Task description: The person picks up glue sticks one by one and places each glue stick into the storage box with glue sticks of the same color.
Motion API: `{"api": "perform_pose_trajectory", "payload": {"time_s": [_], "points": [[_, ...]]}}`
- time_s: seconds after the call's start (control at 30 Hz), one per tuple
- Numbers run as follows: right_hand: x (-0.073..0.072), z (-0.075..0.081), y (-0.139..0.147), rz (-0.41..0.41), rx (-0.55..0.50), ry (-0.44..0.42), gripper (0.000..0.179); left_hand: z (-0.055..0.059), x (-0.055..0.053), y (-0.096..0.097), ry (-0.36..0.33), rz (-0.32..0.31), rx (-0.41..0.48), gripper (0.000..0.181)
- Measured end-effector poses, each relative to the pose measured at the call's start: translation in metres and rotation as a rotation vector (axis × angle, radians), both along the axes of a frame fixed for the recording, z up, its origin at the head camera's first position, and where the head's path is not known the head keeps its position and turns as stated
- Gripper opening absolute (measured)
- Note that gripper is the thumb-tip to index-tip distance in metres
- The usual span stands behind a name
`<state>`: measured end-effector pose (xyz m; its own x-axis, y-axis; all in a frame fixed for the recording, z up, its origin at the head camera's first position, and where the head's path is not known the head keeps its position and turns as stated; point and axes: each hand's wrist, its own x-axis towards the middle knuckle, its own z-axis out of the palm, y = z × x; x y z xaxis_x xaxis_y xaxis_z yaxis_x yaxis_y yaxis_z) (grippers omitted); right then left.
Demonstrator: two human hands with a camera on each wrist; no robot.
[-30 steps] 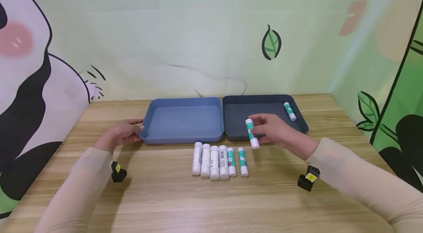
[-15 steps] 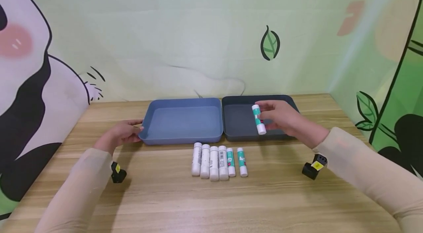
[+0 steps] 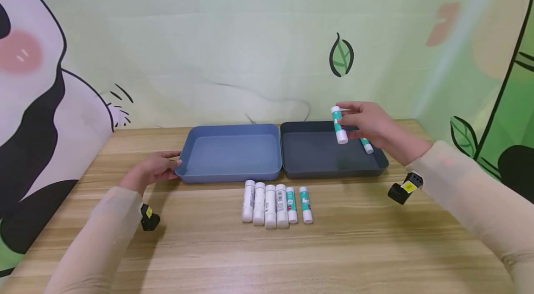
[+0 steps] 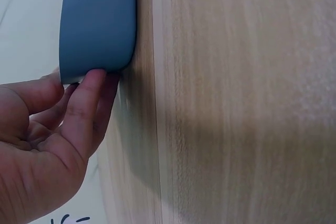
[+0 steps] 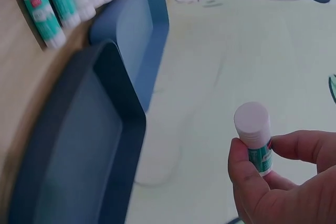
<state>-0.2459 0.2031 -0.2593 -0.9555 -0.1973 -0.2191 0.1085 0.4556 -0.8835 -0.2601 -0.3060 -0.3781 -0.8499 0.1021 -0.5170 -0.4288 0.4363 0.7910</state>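
My right hand (image 3: 371, 122) pinches a green-and-white glue stick (image 3: 339, 125) between thumb and fingers, held nearly upright above the dark grey tray (image 3: 325, 171). In the right wrist view the glue stick's white cap (image 5: 252, 121) points up toward the camera. Another green glue stick (image 3: 367, 146) lies inside that tray at its right, partly hidden behind my right hand. At the left end of the blue tray (image 3: 231, 177), my left hand (image 3: 154, 169) grips the rim and wall at the near corner, as the left wrist view also shows.
In front of the trays several white tubes (image 3: 270, 206) lie side by side in a row. Two green glue sticks (image 3: 306, 205) lie at the row's right end, a small gap between them. The wooden table (image 3: 233, 257) meets a printed cloth backdrop (image 3: 167, 53) behind the trays.
My right hand has carried the glue stick up, away from me and to the right, from the dark tray's front edge to over its back part. The left hand has stayed at the blue tray.
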Motion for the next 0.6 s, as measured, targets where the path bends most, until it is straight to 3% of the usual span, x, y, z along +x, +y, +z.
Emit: {"api": "perform_pose_trajectory", "payload": {"time_s": [0.33, 0.6], "points": [[-0.027, 0.033, 0.019, -0.039, 0.054, 0.056, 0.059, 0.001, -0.001, 0.001, 0.002, -0.01, -0.002, 0.069], [-0.046, 0.049, 0.035, -0.05, 0.072, 0.06, 0.06, 0.0, -0.002, -0.001, -0.013, -0.016, 0.015, 0.068]]}}
